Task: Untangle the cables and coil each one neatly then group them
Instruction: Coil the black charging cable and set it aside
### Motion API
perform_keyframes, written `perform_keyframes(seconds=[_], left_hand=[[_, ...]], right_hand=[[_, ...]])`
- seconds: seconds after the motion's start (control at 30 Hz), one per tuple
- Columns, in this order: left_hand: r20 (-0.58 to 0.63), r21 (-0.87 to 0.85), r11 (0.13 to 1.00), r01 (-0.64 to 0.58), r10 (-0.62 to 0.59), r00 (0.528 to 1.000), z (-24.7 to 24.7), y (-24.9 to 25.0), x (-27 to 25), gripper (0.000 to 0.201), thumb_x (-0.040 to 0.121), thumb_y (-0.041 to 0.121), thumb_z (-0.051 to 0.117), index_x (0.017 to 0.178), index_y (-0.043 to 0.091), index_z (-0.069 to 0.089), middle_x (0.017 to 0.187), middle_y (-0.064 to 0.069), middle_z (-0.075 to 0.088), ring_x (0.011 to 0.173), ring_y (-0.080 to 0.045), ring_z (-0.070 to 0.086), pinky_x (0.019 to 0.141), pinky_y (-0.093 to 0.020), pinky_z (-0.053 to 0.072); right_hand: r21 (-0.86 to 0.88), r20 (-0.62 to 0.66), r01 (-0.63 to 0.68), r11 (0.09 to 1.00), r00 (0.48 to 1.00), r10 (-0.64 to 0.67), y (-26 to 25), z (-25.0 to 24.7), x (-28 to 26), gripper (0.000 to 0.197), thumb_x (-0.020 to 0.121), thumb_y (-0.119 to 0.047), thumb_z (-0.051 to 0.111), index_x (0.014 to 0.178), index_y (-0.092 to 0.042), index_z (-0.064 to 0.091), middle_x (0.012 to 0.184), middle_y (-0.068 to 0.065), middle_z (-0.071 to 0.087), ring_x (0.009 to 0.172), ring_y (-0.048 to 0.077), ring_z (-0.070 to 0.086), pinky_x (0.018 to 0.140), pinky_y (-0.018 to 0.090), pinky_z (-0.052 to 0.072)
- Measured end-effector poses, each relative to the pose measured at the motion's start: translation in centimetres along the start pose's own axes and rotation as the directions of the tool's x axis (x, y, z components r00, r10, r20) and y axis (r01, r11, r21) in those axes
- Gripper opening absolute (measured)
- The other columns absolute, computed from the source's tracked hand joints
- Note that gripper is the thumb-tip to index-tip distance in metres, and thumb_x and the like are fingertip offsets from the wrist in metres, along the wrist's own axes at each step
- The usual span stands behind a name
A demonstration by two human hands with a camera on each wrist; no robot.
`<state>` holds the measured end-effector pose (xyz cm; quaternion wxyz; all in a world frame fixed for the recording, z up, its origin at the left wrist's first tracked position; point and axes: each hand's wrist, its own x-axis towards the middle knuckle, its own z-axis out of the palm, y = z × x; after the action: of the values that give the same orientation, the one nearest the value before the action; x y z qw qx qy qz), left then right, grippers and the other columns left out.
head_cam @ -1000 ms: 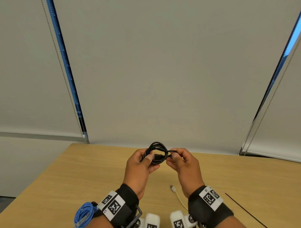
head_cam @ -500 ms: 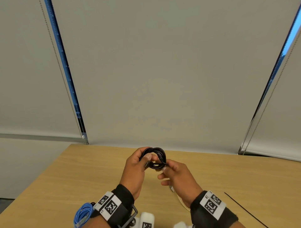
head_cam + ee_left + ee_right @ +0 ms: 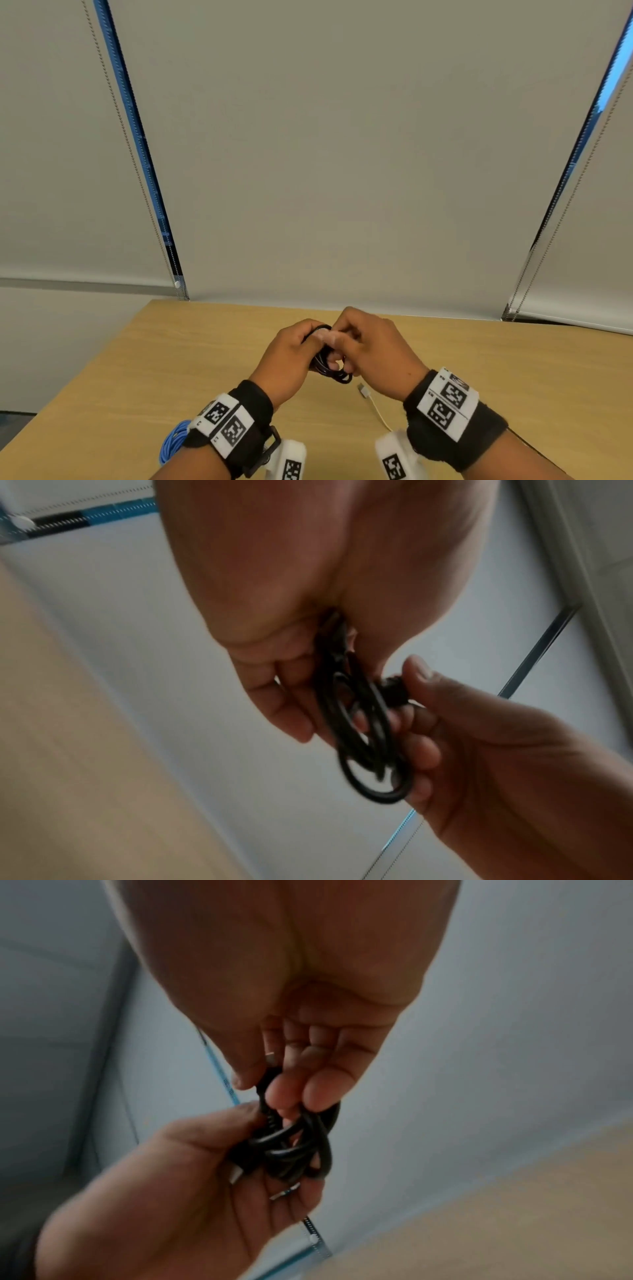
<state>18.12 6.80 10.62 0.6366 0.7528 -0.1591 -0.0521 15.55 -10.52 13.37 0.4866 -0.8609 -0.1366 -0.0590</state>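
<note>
Left hand (image 3: 291,353) and right hand (image 3: 373,349) both clamped on coiled black cable (image 3: 329,368), above counter (image 3: 171,359); white cable (image 3: 373,404) near front edge.

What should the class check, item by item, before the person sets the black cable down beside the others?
1. Black cable coiled in loops: ok.
2. Left hand grips the coil: ok.
3. Right hand pinches the plug end: ok.
4. Loose end tucked in: cannot tell.
5. Blue cable coiled on the table: ok.
6. White cable coiled: not ok, it lies loose.
</note>
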Motion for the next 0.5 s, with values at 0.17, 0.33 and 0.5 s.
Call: perform_keyframes(seconds=[0.17,0.33,0.5], left_hand=[[0.117,0.007,1.0,0.012,-0.013,0.993,-0.7,-0.4,-0.5,0.022,0.105,0.026,0.048,0.105,0.02,0.069,0.083,-0.004,0.071,0.08,-0.018,0.065,0.084,-0.045,0.056],[0.298,-0.02,0.999,0.047,-0.039,0.954,-0.6,-0.3,-0.8,0.016,0.091,0.019,0.062,0.104,0.024,0.069,0.093,0.002,0.072,0.087,-0.016,0.069,0.079,-0.035,0.059],[0.318,0.286,0.958,0.026,-0.12,0.94,0.2,0.0,-0.7,0.025,0.092,0.01,0.048,0.098,0.027,0.066,0.071,0.01,0.061,0.065,-0.014,0.053,0.063,-0.031,0.045]], right_hand=[[0.243,0.022,-0.109,0.964,0.994,0.107,0.5,-0.2,0.3,0.017,0.098,-0.023,0.062,0.088,-0.01,0.062,0.072,0.011,0.073,0.056,0.019,0.065,0.051,0.032,0.054],[0.132,0.055,-0.054,0.99,0.997,0.047,0.5,0.2,0.5,0.019,0.098,-0.028,0.062,0.082,-0.017,0.061,0.064,0.005,0.069,0.05,0.013,0.057,0.051,0.03,0.047],[-0.078,0.026,0.138,0.987,0.99,-0.136,-0.2,1.1,0.5,0.021,0.097,-0.038,0.058,0.079,-0.027,0.056,0.075,-0.003,0.071,0.069,0.012,0.064,0.064,0.035,0.054]])
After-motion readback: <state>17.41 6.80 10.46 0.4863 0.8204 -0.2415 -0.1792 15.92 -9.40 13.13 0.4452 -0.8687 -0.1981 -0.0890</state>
